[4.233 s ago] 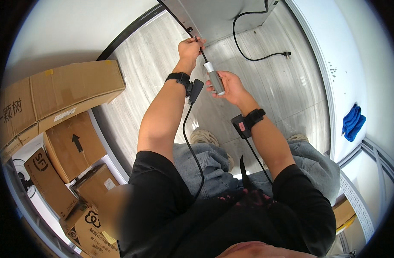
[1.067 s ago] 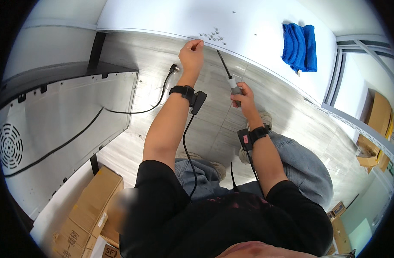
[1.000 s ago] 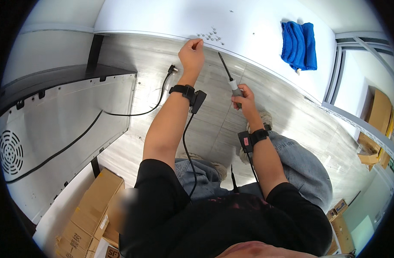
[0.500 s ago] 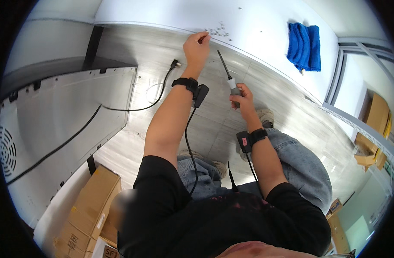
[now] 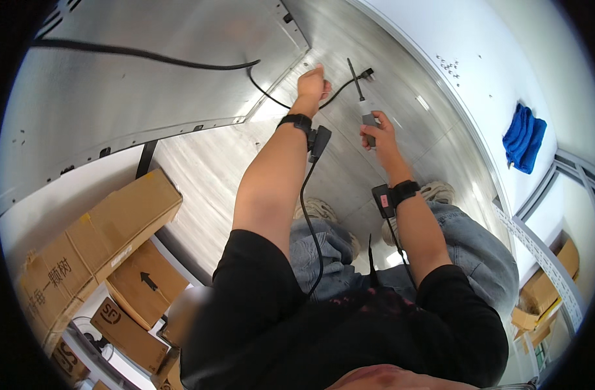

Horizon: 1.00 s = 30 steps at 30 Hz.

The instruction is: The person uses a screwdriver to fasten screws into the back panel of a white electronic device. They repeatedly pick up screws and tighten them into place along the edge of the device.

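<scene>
My right hand (image 5: pixel 380 135) is closed around the grey handle of a screwdriver (image 5: pixel 367 116), whose dark shaft points up and away. To its left, my left hand (image 5: pixel 313 84) is closed near the corner of a large metal panel (image 5: pixel 200 91). Its fingers are pressed together, and what they hold, if anything, is hidden. A black power cord (image 5: pixel 271 99) runs from the panel and passes behind my left hand. The cord's plug (image 5: pixel 367 74) shows just beyond the screwdriver's shaft. Several small screws (image 5: pixel 449 68) lie scattered on a white tabletop (image 5: pixel 434 36) at the right.
A folded blue cloth (image 5: pixel 525 138) rests on the white tabletop. Cardboard boxes (image 5: pixel 109 227) are stacked at the lower left, with more open cartons (image 5: pixel 543 289) at the far right. Grey wood-look floor (image 5: pixel 206 166) lies below my hands, and my shoes (image 5: pixel 438 192) stand on it.
My view has swung left toward the metal panel. My closed left hand has left the tabletop edge beside the screws and is now by the panel's corner. The screwdriver stays in my right hand.
</scene>
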Each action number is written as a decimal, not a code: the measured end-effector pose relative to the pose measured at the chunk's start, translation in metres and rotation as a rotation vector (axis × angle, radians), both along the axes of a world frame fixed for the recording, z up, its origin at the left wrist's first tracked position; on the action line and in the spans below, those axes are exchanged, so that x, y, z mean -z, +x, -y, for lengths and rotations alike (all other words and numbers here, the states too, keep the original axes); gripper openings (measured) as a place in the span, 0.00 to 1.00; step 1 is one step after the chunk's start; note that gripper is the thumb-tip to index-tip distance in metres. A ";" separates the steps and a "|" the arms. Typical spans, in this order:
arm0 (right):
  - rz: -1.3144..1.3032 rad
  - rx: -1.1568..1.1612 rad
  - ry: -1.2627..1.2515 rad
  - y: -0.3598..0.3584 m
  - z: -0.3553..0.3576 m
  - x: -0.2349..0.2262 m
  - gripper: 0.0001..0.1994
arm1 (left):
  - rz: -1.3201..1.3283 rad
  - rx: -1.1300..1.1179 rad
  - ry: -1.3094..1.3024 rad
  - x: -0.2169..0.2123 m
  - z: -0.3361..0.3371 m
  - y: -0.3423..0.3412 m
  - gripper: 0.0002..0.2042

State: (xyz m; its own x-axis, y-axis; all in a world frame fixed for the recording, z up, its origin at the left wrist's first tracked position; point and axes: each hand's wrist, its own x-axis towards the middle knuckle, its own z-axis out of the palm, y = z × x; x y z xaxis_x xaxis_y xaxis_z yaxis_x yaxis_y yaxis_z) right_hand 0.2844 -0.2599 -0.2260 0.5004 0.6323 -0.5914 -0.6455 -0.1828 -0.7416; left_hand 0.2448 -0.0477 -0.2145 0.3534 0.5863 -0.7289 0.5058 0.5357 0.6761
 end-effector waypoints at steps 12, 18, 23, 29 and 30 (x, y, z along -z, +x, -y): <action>-0.188 -0.072 -0.024 -0.031 -0.056 0.017 0.14 | 0.244 0.001 -0.097 0.014 -0.031 -0.030 0.13; -0.300 0.001 -0.073 0.009 -0.062 0.024 0.14 | 0.272 -0.093 -0.144 0.038 -0.043 0.004 0.10; -0.254 -0.013 -0.197 0.031 -0.072 0.023 0.17 | 0.266 -0.156 -0.147 0.053 -0.050 0.019 0.10; -0.222 -0.009 -0.183 0.040 -0.082 0.032 0.17 | 0.283 -0.237 -0.160 0.075 -0.066 0.022 0.08; -0.229 0.000 -0.176 0.041 -0.082 0.037 0.17 | 0.274 -0.243 -0.159 0.074 -0.066 0.024 0.08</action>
State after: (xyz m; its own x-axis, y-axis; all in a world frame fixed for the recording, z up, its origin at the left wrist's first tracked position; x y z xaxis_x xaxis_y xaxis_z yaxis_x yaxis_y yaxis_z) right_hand 0.3251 -0.1777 -0.2634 0.3410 0.5095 -0.7900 -0.7926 -0.2960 -0.5330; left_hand 0.2688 0.0179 -0.2890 0.4117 0.5645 -0.7154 0.1640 0.7264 0.6675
